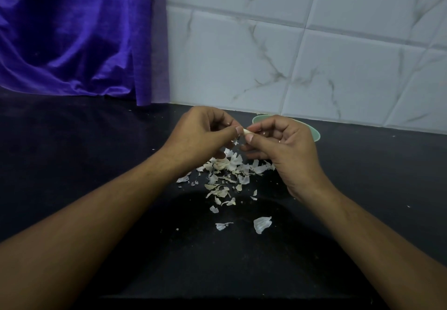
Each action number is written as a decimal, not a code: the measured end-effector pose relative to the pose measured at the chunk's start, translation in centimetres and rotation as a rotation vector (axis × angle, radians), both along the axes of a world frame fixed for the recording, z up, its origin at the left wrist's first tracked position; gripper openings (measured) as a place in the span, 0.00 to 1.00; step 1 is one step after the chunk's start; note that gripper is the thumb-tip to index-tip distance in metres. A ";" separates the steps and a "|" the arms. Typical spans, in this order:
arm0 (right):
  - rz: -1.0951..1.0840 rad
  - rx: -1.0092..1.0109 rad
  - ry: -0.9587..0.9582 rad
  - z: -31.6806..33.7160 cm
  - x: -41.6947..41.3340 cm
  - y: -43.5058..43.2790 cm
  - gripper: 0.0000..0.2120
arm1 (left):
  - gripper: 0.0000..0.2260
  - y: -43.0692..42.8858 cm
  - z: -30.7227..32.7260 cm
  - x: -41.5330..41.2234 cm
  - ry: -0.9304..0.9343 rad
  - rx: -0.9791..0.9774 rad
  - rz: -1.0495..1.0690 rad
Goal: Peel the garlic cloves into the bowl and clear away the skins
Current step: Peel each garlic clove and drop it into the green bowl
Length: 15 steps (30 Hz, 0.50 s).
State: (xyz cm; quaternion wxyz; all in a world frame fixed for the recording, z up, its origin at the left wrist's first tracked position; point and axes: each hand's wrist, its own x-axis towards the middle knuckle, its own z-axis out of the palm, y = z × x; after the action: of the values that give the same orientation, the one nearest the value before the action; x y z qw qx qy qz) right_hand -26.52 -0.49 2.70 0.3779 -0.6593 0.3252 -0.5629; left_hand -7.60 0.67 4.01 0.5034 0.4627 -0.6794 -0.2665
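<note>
Garlic clove (246, 131) was pinched by fingers (229, 133) of left hand (200, 135) and right hand (285, 145) above skins (227, 174) on the counter (96, 164).

Dark countertop (72, 164), white marbled wall tiles (302, 55), purple curtain (72, 31), dim light

1. Both bare forearms extend forward and converge at centre.
2. Left hand (200, 135): fingers curled, thumb and forefinger pinch one end of a garlic clove (246, 131).
3. Right hand (283, 145): fingers curled, thumb and forefinger pinch the other end.
</note>
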 end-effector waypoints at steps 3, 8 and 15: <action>-0.016 -0.021 0.027 -0.2 0.0 -0.1 0.04 | 0.04 0.0 -0.1 0.0 -0.077 -0.055 0.045; 0.023 -0.021 0.058 0.1 0.0 0.0 0.04 | 0.03 0.3 -0.1 -0.1 -0.230 -0.144 0.085; 0.140 0.061 -0.017 0.8 -0.3 0.3 0.05 | 0.05 0.0 -0.3 0.0 -0.288 -0.150 0.093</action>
State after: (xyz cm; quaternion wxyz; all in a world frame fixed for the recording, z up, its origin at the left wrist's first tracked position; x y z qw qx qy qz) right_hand -26.79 -0.18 3.49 0.4391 -0.6637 0.2921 -0.5305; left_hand -7.59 0.65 3.68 0.4459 0.4882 -0.7402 -0.1225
